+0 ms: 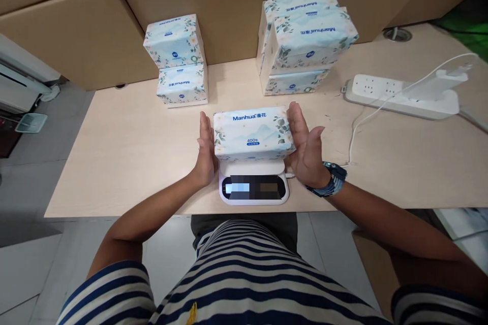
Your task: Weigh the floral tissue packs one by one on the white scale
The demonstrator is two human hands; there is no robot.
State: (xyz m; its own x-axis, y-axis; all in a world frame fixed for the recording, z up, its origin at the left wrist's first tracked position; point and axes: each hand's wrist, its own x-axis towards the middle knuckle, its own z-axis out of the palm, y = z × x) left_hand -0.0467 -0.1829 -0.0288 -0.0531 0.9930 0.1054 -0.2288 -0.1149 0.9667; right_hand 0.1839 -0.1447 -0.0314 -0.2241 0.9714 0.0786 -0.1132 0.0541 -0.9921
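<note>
A pack of Manhua tissues lies flat on a small white digital scale near the table's front edge. My left hand stands on edge at the pack's left end, fingers straight and together, touching or almost touching it. My right hand is at the pack's right end with the palm turned toward it, fingers stretched out and thumb spread. Neither hand wraps around the pack. A blue watch is on my right wrist.
Two stacked tissue packs stand at the back left and a taller stack at the back right, both against cardboard boxes. A white power strip with a plugged adapter and cable lies on the right of the light wooden table.
</note>
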